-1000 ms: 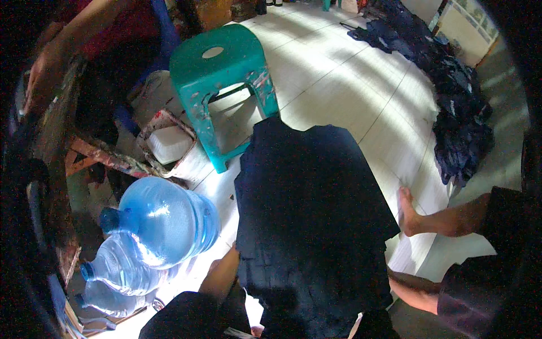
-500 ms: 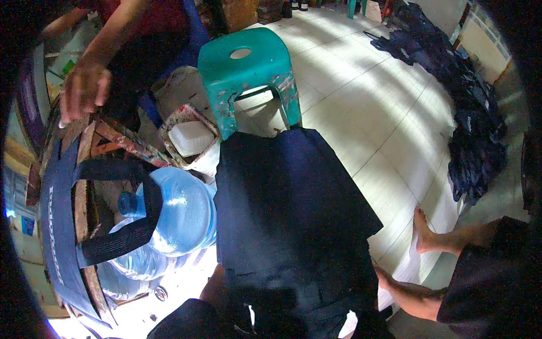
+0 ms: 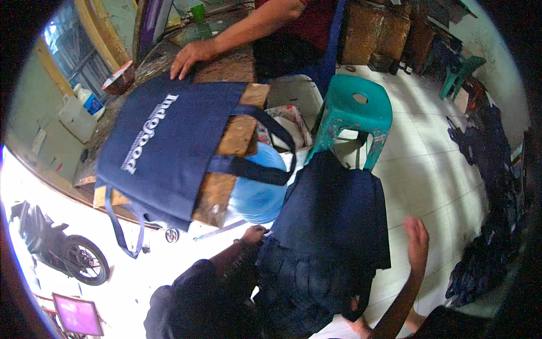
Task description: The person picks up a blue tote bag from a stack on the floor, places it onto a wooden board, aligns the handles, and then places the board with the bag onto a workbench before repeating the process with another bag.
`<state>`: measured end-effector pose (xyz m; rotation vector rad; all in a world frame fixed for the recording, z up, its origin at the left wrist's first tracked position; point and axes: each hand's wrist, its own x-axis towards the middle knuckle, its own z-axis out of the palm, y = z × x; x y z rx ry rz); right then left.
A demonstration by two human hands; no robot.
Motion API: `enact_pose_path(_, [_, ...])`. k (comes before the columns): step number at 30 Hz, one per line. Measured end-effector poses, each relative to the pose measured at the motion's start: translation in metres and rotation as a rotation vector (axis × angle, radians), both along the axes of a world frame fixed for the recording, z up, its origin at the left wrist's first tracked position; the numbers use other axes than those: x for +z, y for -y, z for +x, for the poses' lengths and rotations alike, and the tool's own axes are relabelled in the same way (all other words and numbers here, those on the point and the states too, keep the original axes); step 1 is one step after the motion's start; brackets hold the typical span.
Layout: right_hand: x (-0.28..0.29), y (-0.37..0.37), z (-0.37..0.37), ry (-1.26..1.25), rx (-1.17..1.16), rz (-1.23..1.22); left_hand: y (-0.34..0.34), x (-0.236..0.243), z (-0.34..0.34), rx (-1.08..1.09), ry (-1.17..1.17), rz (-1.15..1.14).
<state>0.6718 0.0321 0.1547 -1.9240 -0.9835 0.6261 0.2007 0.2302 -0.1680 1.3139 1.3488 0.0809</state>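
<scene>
A stack of dark navy cloth pieces point(image 3: 333, 209) lies across my lap, reaching toward the green stool. My left hand point(image 3: 255, 234) is closed at the stack's left edge and seems to pinch the cloth there. Off the stack's right side, my right hand point(image 3: 416, 231) is raised over the floor. It is slightly blurred, with the fingers stretched out and nothing visible in them. On the wooden table to the left lies a navy cloth bag point(image 3: 169, 141) with pale print, its handles hanging over the edges. A co-worker's hand point(image 3: 192, 58) rests at the bag's far edge.
A green plastic stool point(image 3: 350, 93) stands beyond the stack. Blue water jugs point(image 3: 257, 192) sit beside the table, partly behind a bag handle. Dark cloth point(image 3: 497, 226) is heaped along the right. A white bottle point(image 3: 89, 100) and bowl point(image 3: 119, 79) stand by the far-left wall.
The view has swung left, bringing the whole printed bag into sight. Both my hands now show beside the stack. The co-worker's hand has come down to the bag's edge.
</scene>
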Motion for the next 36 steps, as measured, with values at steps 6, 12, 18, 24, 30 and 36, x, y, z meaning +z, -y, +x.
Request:
enact_pose_path(6, [0.123, -0.123, -0.308, -0.485, 0.791, -0.067, 0.047, 0.033, -0.043, -0.123, 0.226, 0.327])
enact_pose_path(12, [0.11, -0.141, -0.339, -0.875, 0.494, 0.431, 0.118, 0.147, -0.121, -0.21, 0.553, 0.476])
enact_pose_path(18, [0.077, 0.002, -0.39, -0.614, 0.164, 0.611, 0.147, 0.31, -0.12, -0.021, 1.371, 0.318])
enact_pose_path(24, [-0.011, 0.188, -0.446, -0.464, -0.273, 0.44, 0.216, 0.367, -0.075, 0.273, 1.288, -0.054])
enact_pose_path(30, [-0.029, 0.241, -0.482, -0.679, -0.569, 0.585, 0.211, 0.367, -0.022, -0.042, 1.263, -0.003])
enact_pose_path(36, [-0.015, 0.217, -0.445, -0.804, -0.63, 0.828, 0.198, 0.359, 0.064, -0.249, 1.043, 0.029])
